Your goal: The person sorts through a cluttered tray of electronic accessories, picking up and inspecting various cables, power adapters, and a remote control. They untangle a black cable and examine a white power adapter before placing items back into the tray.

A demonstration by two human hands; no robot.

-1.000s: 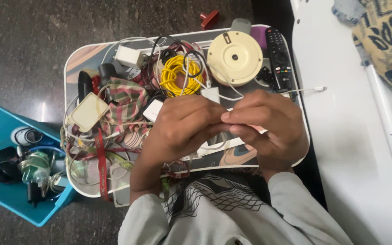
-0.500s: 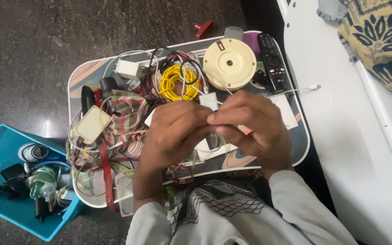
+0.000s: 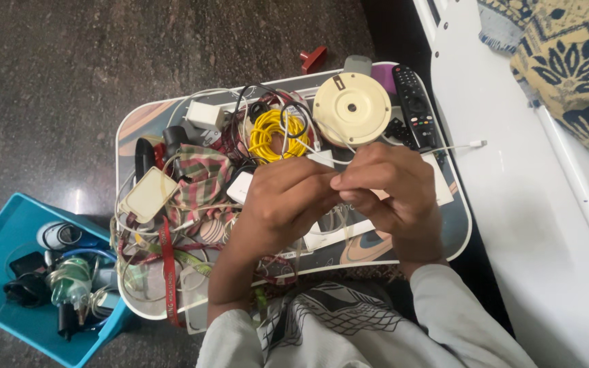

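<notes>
My left hand (image 3: 284, 201) and my right hand (image 3: 390, 191) meet fingertip to fingertip over the lap tray (image 3: 459, 232), both pinching a thin white cable (image 3: 455, 146). The cable runs out to the right and ends in a small plug on the white surface. Part of it loops under my hands, hidden by my fingers. Just beyond my hands lie a coil of yellow cable (image 3: 277, 133) and a round cream disc (image 3: 352, 109).
The tray holds a black remote (image 3: 416, 109), a white charger block (image 3: 206, 114), a cream square adapter (image 3: 148, 194), a plaid cloth (image 3: 202, 177), red lanyards and tangled wires. A blue bin (image 3: 8, 225) of gadgets sits left on the dark floor. White furniture (image 3: 533, 218) stands right.
The view has shifted slightly, so the tray sits a little lower and further right. My hands stay together on the white cable, my fingers working it.
</notes>
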